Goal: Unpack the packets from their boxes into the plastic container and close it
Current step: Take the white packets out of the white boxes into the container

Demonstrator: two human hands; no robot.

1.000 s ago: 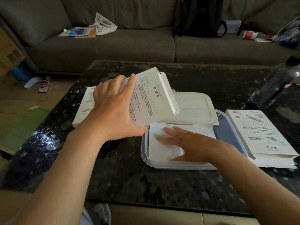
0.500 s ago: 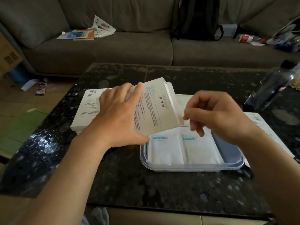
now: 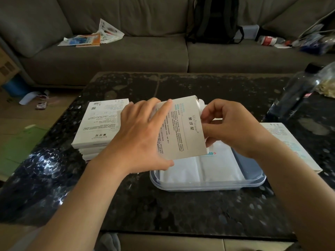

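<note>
L hand [image 3: 143,136] grips 1 box [image 3: 183,129], R hand [image 3: 230,127] pinches its end; 2 packets [image 3: 203,167] in container [image 3: 253,183].

Right hand [image 3: 233,127] no longer flat on packets [image 3: 201,167] in container [image 3: 208,185]; now raised, fingers pinching open right end of box [image 3: 183,129]. Both packets now uncovered, side by side. Left hand [image 3: 143,138] has tipped box lower, over container's far left corner. Lid now hidden behind box and hands.

Grey sofa [image 3: 145,57] behind black speckled table [image 3: 181,211].
</note>
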